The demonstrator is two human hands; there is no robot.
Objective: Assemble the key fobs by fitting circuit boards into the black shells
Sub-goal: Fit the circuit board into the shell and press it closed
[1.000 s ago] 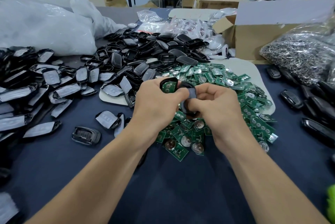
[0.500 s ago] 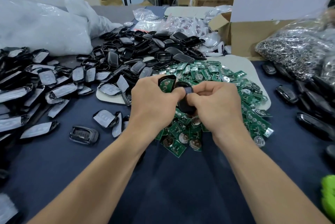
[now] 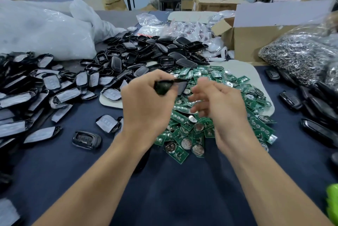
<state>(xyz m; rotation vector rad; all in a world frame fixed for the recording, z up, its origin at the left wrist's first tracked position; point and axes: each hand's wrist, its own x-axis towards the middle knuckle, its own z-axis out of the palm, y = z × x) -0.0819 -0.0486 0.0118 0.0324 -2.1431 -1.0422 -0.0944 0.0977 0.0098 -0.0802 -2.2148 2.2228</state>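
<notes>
My left hand (image 3: pixel 146 103) grips a black key fob shell (image 3: pixel 170 86) above the table, blurred by motion; a dark green part shows inside it. My right hand (image 3: pixel 217 103) hovers just right of the shell with loosely curled fingers and holds nothing. Under both hands lies a heap of green circuit boards (image 3: pixel 201 127) with round coin cells. A pile of empty black shells (image 3: pixel 146 55) lies behind the hands. One finished-looking fob (image 3: pixel 86 139) lies alone at the left front.
Shell halves with grey film (image 3: pixel 36 94) cover the left side. More black fobs (image 3: pixel 311 116) line the right edge. A bag of metal key rings (image 3: pixel 301 55), a cardboard box (image 3: pixel 256 39) and white plastic bags (image 3: pixel 42 30) stand behind. Dark blue table cloth (image 3: pixel 173 189) lies in front.
My right hand has let go of the shell and pulled away to the right. My left hand keeps the shell and has turned it.
</notes>
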